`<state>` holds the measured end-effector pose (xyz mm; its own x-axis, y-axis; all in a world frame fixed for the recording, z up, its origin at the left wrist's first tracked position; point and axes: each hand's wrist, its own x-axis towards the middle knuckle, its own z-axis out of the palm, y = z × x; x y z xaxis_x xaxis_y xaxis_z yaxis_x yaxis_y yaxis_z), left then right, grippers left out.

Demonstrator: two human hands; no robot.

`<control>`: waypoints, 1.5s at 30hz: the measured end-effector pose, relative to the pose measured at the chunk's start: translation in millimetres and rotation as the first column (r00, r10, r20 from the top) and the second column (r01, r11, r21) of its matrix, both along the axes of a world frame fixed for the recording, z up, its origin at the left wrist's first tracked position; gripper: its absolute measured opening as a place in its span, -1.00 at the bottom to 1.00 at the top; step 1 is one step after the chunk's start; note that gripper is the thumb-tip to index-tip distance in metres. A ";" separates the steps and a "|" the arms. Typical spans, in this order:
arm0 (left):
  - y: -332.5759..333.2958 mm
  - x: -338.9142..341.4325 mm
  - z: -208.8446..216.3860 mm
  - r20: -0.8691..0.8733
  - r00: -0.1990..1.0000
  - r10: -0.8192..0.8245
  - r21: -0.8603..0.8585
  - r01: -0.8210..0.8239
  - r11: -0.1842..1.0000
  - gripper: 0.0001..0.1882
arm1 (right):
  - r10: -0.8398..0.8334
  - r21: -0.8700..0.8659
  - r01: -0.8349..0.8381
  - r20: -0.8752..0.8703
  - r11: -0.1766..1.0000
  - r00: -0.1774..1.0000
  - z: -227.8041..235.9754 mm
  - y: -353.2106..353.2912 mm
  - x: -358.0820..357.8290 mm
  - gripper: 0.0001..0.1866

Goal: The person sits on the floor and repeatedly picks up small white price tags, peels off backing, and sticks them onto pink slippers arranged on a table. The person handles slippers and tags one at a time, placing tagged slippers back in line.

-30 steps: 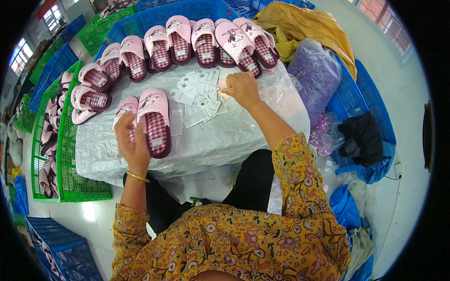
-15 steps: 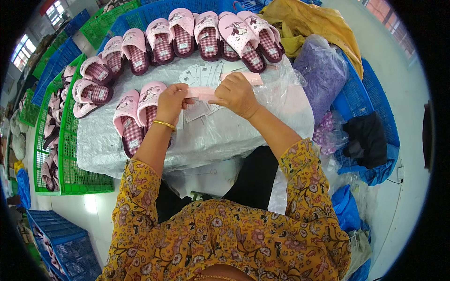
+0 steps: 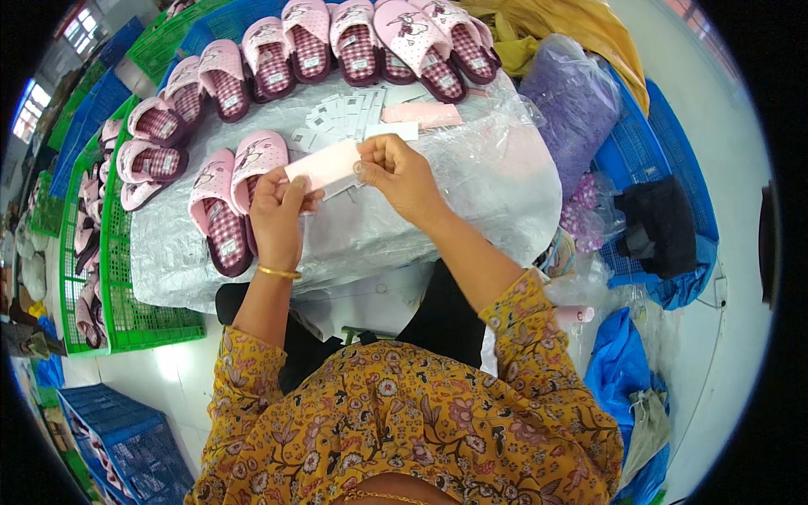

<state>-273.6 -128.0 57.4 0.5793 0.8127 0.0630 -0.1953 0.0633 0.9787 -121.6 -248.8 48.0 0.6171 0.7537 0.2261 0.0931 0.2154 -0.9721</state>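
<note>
A pale pink paper strip (image 3: 326, 168) is stretched between my two hands, above the plastic-covered table. My left hand (image 3: 282, 210) pinches its left end between thumb and fingers. The strip's right end is gripped by my right hand (image 3: 402, 175), its fingers curled. Just behind the right fingers a white strip (image 3: 392, 131) shows; whether it is held or lies on the table I cannot tell. Farther back are spread white printed labels (image 3: 353, 109) and a stack of pink strips (image 3: 425, 114). A pair of pink slippers (image 3: 220, 198) with checked insoles sits beside my left hand.
More pink slippers (image 3: 307, 42) line the table's far and left edges. Clear plastic (image 3: 471, 210) covers the tabletop. A green crate (image 3: 126, 295) with slippers stands left. Right are a bag of purple material (image 3: 571, 109), a blue crate (image 3: 631, 151) and black cloth (image 3: 661, 231).
Both hands have come nearer to me with the pink strip, which is now tilted and shows more of its face. The view has shifted slightly, and the labels are less covered.
</note>
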 end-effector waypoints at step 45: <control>-29.7 179.3 -9.0 0.011 0.623 -0.782 -0.246 0.760 0.602 -0.67 | -0.248 0.124 0.379 0.922 0.917 0.297 -51.8 -70.7 45.7 -0.93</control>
